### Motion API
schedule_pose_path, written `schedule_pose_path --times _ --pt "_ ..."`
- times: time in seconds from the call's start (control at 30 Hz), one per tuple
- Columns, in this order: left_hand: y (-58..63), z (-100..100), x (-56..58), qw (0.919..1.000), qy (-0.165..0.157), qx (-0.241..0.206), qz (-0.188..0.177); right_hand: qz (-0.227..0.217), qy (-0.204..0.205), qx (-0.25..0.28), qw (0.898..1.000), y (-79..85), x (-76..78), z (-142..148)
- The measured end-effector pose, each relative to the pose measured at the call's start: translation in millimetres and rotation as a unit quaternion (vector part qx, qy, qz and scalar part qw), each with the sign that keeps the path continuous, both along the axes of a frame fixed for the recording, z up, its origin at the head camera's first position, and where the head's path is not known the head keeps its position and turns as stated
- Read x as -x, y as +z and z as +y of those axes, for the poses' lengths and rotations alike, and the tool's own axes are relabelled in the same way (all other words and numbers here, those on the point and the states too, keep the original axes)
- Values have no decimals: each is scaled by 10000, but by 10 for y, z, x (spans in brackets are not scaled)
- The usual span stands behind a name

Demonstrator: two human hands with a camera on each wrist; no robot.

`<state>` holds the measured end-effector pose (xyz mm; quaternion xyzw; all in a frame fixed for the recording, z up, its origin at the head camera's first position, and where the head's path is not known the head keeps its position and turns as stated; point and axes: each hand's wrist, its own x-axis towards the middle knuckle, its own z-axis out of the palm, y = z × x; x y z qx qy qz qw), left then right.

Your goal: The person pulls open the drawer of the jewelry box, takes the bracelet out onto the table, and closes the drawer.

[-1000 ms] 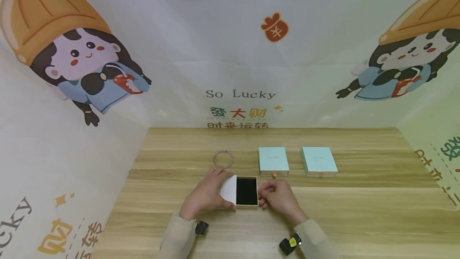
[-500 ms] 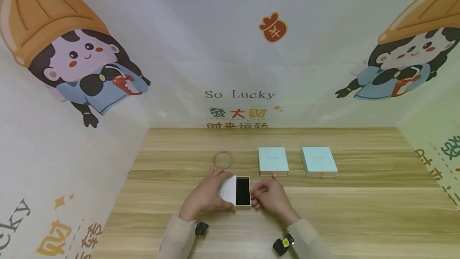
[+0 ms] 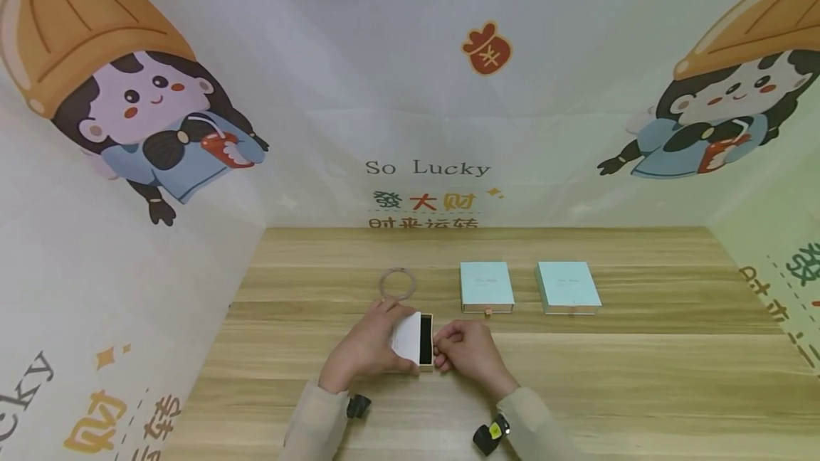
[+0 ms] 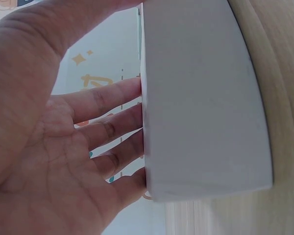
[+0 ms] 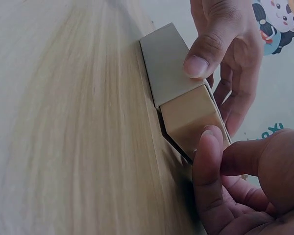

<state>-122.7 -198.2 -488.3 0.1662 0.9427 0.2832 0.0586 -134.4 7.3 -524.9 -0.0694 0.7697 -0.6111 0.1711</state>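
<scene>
A small white drawer box lies on the wooden table in front of me. My left hand (image 3: 365, 340) grips its white sleeve (image 3: 406, 338) by the two opposite sides, thumb on the near one. The sleeve's end wall (image 4: 201, 98) faces the left palm. Out of the right side sticks a narrow part of the tan drawer (image 5: 191, 115), with a black lining (image 3: 426, 340) inside. My right hand (image 3: 470, 354) has its fingers curled at the drawer's outer end, thumb and forefinger together against it. Whatever lies between those fingertips is hidden.
Behind the left hand lies a thin, greyish ring (image 3: 398, 283). Two pale turquoise boxes stand further back: one box (image 3: 487, 284) with a small orange tab, another box (image 3: 569, 286) to its right. A printed cloth wall (image 3: 333, 126) closes off the table's back.
The right hand has moved left, and the drawer has slid with it into the sleeve, so less black lining shows. The left hand holds the sleeve in place.
</scene>
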Motion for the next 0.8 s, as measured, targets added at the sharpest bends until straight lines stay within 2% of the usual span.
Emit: schedule_pose_path --times 0.33,0.5,0.8 --pt "15 -14 -11 10000 39 -71 -19 -50 234 15 9997 -22 14 -116" --pt "12 4 -2 10000 9 -27 -26 32 305 -43 9995 -45 38 -132" --pt "33 -8 10 9998 -76 139 -72 -83 561 -18 9984 -15 63 -130"
